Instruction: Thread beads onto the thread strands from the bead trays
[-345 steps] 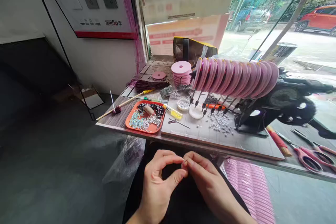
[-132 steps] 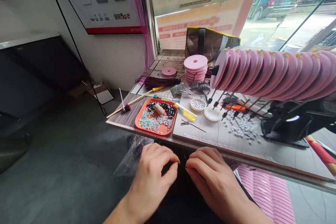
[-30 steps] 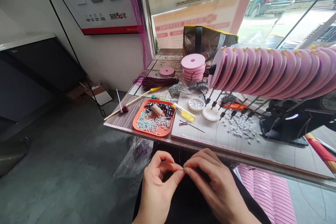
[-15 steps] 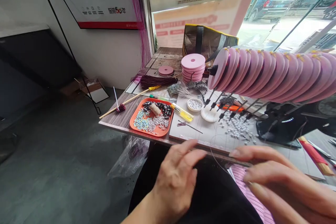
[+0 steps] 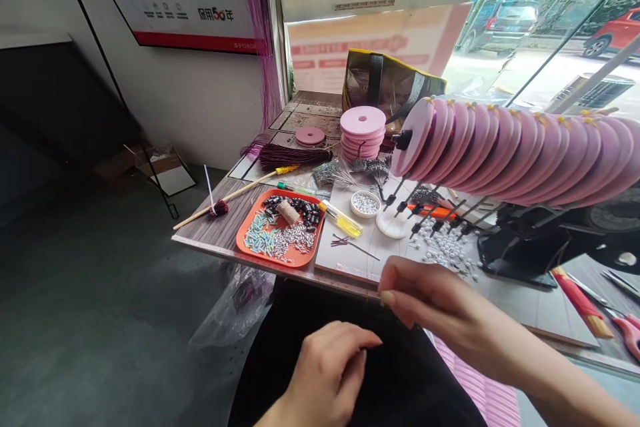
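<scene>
My right hand (image 5: 425, 293) pinches a fine thread, only faintly visible at its fingertips, just beyond the table's front edge. My left hand (image 5: 333, 360) hangs over my dark-clothed lap, lower and to the left, with its fingers curled together; whatever they hold, if anything, is too small to make out. Closest to the hands on the table is a pale board (image 5: 345, 260) with a small bundle of dark wire-like pieces (image 5: 355, 245). An orange tray (image 5: 245, 248) holds black beads, pale blue tube beads, silvery beads and a cork-like cylinder.
A long row of pink discs (image 5: 520, 147) on a black stand overhangs the right side. White beads (image 5: 445, 247), a yellow-handled tool (image 5: 343, 219) and a small bead dish (image 5: 365, 212) lie around it. Pink-handled scissors (image 5: 627, 333) are at far right. More pink discs (image 5: 363, 121) are stacked behind.
My right hand has moved left and its spread fingers have closed into a pinch. The left hand has dropped slightly and its fingers have curled in. The view has shifted a little.
</scene>
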A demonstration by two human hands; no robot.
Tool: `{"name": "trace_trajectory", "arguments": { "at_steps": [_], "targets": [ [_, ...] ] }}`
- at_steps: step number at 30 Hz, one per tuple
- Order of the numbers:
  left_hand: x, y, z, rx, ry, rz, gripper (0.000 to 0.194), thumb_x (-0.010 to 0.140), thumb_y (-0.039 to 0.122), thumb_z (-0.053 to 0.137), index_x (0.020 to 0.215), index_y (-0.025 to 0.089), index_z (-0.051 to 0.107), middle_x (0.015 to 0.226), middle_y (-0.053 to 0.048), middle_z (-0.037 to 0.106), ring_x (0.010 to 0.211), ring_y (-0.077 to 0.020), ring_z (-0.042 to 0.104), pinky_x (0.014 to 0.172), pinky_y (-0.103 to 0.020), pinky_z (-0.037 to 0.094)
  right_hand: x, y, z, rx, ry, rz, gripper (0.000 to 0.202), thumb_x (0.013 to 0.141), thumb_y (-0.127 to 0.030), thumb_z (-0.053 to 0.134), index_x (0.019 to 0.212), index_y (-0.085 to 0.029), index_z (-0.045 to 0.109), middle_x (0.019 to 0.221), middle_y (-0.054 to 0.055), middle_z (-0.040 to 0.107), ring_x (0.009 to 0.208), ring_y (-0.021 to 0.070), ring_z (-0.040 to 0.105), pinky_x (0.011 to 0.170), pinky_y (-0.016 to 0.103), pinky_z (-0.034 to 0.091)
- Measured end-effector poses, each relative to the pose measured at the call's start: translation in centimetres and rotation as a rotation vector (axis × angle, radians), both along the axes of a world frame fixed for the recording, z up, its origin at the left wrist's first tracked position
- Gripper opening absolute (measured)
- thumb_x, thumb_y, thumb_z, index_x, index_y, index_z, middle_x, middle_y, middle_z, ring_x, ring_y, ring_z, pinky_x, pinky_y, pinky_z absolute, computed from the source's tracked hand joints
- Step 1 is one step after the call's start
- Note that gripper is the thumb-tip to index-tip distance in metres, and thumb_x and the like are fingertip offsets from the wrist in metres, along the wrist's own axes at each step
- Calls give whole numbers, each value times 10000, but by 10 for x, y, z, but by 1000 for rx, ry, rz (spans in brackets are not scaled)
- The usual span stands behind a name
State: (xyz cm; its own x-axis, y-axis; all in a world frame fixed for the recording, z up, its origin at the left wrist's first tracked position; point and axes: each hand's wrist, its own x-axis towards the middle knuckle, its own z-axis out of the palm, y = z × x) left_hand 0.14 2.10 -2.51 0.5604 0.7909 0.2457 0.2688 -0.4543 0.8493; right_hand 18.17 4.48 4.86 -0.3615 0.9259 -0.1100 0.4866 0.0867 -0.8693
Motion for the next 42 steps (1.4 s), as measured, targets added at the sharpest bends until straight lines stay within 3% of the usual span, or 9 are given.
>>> {"name": "trace_trajectory", "arguments": {
  "at_steps": [3,5,17,21,29,42],
  "targets": [
    [-11,4,0,104,128,79,265,794,32,429,937,180,595,809,-83,696,724,-197,645,667,-288,508,-12,16,-5,173,-412,-49,185,856,-164,443,675,-199,444,566,-23,493,523,134,448,499,239,280],
    [-14,6,0,216,186,84,274,789,29,433,964,170,588,849,-99,694,738,-209,645,670,-303,509,-19,24,-9,196,-551,-38,199,837,-125,459,653,-197,436,560,-22,520,508,136,467,494,238,255],
    [-2,17,-4,659,367,265,268,738,35,431,897,143,617,1138,-242,597,661,-192,649,540,-296,530,-32,31,-9,165,-770,-29,216,852,-134,439,643,-188,444,567,-7,568,506,131,491,473,242,194],
    [1,18,-6,696,480,242,278,689,19,424,829,146,628,1219,-249,559,577,-166,619,470,-281,501,-33,32,-8,175,-805,-11,203,846,-141,444,649,-187,452,566,0,573,495,133,494,464,245,181],
    [-2,15,-10,735,725,292,256,689,44,462,820,190,625,1342,-71,501,569,-143,535,441,-284,433,-36,33,-6,142,-875,8,175,839,-138,456,674,-192,484,589,24,618,515,184,570,450,253,160],
    [-3,12,-15,775,805,329,228,706,89,490,833,209,635,1383,-15,456,594,-155,453,451,-308,378,-37,34,-7,129,-902,49,158,840,-110,447,713,-193,491,619,20,623,527,180,572,451,255,144]
  ]
}}
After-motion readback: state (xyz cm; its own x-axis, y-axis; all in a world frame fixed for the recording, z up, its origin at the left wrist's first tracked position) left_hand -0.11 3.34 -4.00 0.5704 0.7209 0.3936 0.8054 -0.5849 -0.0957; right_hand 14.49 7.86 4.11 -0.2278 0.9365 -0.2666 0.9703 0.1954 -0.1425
